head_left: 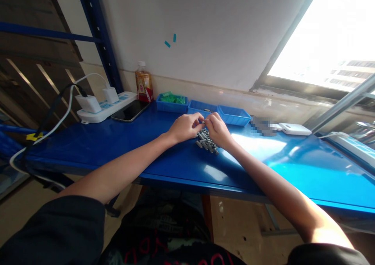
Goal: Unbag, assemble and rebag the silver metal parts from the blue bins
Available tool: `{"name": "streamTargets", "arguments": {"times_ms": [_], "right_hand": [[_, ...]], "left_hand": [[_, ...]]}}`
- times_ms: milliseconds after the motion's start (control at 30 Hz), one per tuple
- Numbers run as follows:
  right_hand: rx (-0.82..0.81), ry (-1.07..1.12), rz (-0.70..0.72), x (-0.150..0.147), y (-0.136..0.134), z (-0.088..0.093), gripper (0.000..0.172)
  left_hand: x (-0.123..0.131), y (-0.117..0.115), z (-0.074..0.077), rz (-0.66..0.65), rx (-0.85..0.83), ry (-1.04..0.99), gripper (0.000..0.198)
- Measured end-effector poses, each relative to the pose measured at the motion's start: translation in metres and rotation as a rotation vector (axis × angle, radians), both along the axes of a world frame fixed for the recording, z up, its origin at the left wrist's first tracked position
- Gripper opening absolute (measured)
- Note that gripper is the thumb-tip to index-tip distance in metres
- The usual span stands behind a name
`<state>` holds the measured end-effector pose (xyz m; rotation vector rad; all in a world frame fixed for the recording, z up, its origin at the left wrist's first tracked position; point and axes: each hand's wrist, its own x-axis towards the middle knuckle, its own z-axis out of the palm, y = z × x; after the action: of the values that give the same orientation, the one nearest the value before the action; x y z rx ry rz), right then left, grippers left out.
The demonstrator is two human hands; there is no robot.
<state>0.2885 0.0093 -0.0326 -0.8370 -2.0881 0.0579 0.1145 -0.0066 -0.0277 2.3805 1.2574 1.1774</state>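
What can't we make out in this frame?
All head view:
- Anything held between left hand and right hand: hidden by the fingers, too small.
- Grey parts: too small to identify; the right hand covers some.
- Middle tray: contents mostly behind the hands.
- Item left of the white box: pixelated.
- Device at right: cut off by the edge.

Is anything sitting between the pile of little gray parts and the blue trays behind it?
Nothing but the hands: the left hand and right hand meet over the gray parts, just in front of the middle blue tray.
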Motion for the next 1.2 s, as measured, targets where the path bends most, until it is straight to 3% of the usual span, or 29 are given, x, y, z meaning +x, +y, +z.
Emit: {"name": "streamTargets", "arguments": {"times_ms": [133,233,333,433,533,600,667,767,900,1100,1200], "right_hand": [[0.027,-0.068,-0.022,0.003,-0.004,0.001,0.013],[0.079,-0.122,-0.006,0.005,-0.006,0.001,0.018],[0.128,-0.162,-0.005,0.005,-0.009,0.002,0.013],[0.150,-0.200,-0.044,0.009,-0.003,0.009,0.014],[0.190,-0.149,-0.217,0.029,0.020,0.015,0.017],[0.209,-0.060,-0.415,0.047,0.039,0.014,0.021],[0.177,-0.067,-0.513,0.062,0.052,0.010,0.029],[0.086,-0.154,-0.459,0.067,0.052,0.001,0.035],[0.018,-0.225,-0.318,0.044,0.032,-0.002,0.040],[-0.019,-0.306,-0.028,0.013,0.010,-0.002,0.023],[-0.054,-0.386,0.005,0.006,0.009,-0.008,0.023]], "left_hand": [[-0.002,0.003,0.001,0.034,-0.050,-0.062,0.034],[-0.003,0.005,0.002,0.002,-0.112,-0.092,0.038],[-0.002,0.004,0.003,-0.048,-0.158,-0.063,0.043],[-0.002,0.006,0.003,-0.082,-0.165,-0.039,0.038],[-0.006,0.013,0.000,-0.021,-0.093,-0.012,0.025],[-0.011,0.019,-0.003,0.022,-0.038,0.040,0.030],[-0.016,0.025,-0.005,0.039,-0.012,0.095,0.036],[-0.021,0.028,-0.008,0.056,-0.016,0.132,0.038],[-0.019,0.026,-0.006,0.091,-0.030,0.109,0.046],[-0.014,0.020,-0.003,0.096,-0.054,0.207,0.046],[-0.013,0.018,-0.002,0.074,-0.074,0.201,0.040]]}}
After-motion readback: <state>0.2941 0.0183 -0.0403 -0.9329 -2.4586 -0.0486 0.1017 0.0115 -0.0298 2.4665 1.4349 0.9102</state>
